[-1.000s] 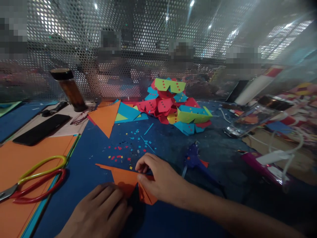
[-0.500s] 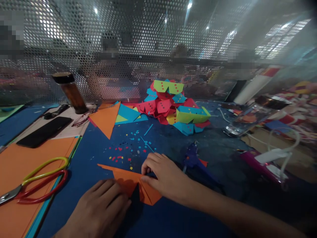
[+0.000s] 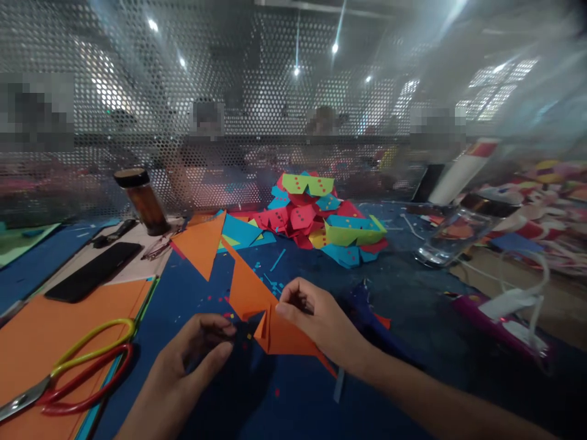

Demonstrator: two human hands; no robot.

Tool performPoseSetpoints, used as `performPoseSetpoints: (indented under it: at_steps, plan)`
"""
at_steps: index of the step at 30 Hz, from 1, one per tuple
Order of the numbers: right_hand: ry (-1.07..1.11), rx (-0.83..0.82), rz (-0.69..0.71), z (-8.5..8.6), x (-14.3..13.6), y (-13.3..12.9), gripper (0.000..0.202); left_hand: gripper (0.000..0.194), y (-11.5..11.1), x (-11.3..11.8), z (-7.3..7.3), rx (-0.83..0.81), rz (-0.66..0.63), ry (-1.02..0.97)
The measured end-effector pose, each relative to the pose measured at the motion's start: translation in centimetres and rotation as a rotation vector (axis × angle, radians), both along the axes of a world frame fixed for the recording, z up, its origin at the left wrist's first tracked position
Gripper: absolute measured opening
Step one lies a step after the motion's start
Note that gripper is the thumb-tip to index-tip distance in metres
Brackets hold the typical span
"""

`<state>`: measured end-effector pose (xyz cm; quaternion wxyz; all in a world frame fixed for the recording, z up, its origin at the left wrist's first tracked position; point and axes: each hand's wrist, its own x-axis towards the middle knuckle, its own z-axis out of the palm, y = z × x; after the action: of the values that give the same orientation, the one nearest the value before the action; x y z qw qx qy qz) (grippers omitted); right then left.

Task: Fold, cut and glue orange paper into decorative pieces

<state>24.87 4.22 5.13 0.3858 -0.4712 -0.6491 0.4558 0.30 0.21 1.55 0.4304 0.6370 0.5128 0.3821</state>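
Observation:
A folded orange paper piece [image 3: 288,330] is raised off the blue table, with a long pointed end toward the upper left and a small flap near its middle. My right hand [image 3: 316,318] pinches it at its upper edge. My left hand [image 3: 197,348] is off to the left of the paper, thumb and fingers apart, holding nothing. Behind the paper lie tiny coloured scraps [image 3: 270,284]. To the right, partly behind my right forearm, rests a blue glue gun [image 3: 367,311].
Scissors with red and yellow handles [image 3: 87,366] lie on orange sheets [image 3: 27,330] at left, near a black phone [image 3: 94,269] and a brown jar [image 3: 149,205]. Folded paper shapes [image 3: 302,217] are heaped at the back. A clear bottle [image 3: 452,229] stands right. A perforated screen [image 3: 257,146] borders the table.
The orange paper has been lifted and turned in my right hand. My left hand has let go of it and opened. The camera view has tilted up slightly.

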Motion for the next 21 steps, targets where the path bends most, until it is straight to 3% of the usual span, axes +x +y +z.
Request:
performPoseSetpoints:
  at_steps: [4, 5, 11, 15, 21]
  plan:
    - [0.064, -0.031, -0.005, -0.1, 0.0, 0.1, 0.015, 0.045, 1.2, 1.5, -0.2, -0.236, -0.175, -0.287]
    - [0.067, -0.03, -0.006, -0.2, 0.0, 0.2, 0.015, 0.044, 1.4, 2.0, -0.1, -0.235, -0.148, -0.33]
    - [0.1, -0.008, 0.002, -0.7, 0.1, 0.6, 0.015, 0.046, 3.3, 4.8, 0.2, -0.339, -0.265, -0.44]
    - [0.102, -0.027, -0.006, -0.8, 0.2, 0.7, 0.015, 0.035, 4.0, 5.6, 0.2, -0.373, -0.189, -0.44]
    - [0.019, 0.011, 0.035, -0.8, 0.1, 0.5, 0.01, 0.046, 4.3, 5.3, 0.4, -0.353, -0.065, -0.334]
